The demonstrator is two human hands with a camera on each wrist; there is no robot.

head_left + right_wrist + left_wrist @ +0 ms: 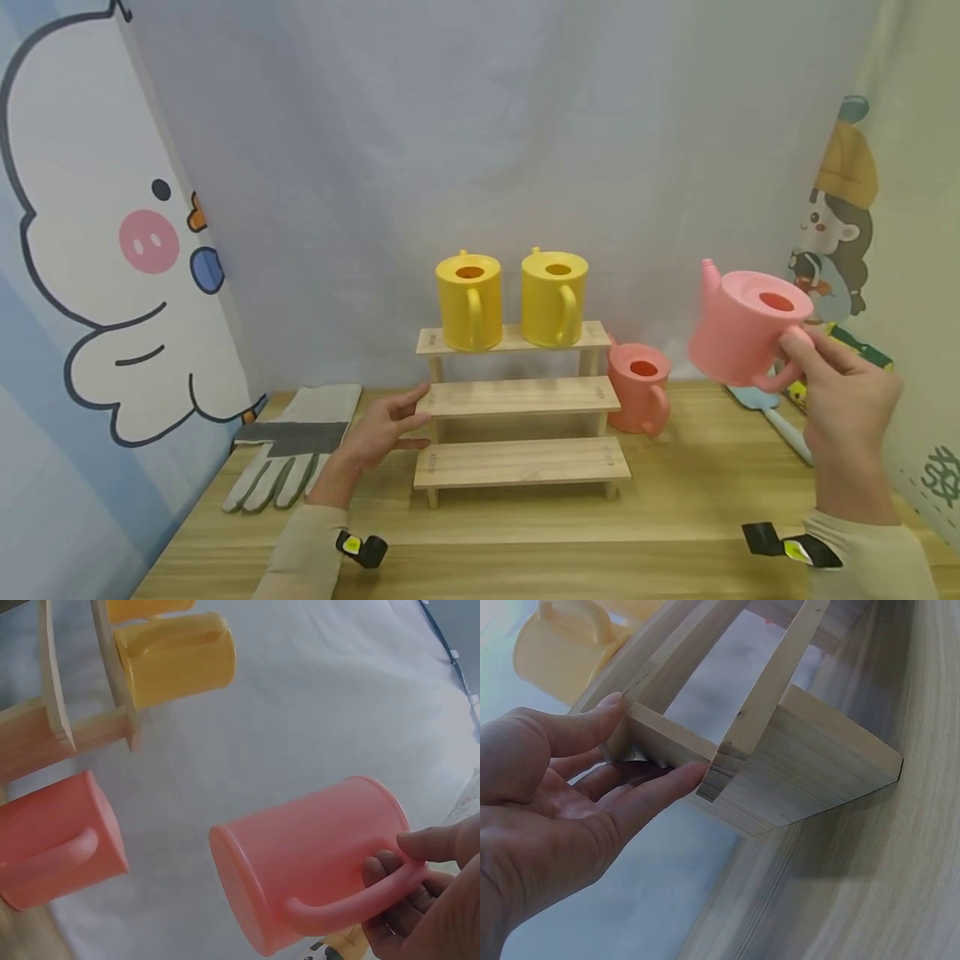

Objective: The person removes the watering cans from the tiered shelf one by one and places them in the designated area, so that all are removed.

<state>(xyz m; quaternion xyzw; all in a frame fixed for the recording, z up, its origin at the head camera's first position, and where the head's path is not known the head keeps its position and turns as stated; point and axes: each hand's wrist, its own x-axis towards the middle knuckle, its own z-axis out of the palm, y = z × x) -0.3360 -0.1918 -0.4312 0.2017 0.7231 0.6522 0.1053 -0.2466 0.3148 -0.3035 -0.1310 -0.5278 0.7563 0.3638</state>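
My right hand (851,396) holds a pink watering can (738,329) by its handle, raised above the table at the right. In the right wrist view, the fingers curl round the handle and the thumb lies on top. My left hand (386,429) grips the left end of a three-step wooden stand (517,396), thumb and fingers against its side. Two yellow watering cans, one on the left (470,304) and one on the right (553,300), stand on the top step. A second pink watering can (633,387) is on the table at the stand's right.
A white and grey work glove (307,442) lies on the wooden table (525,558) at the left. Behind my right hand are a light-blue tool (761,400) with a pale handle and a green and yellow item (858,346). A pale curtain (510,150) hangs behind.
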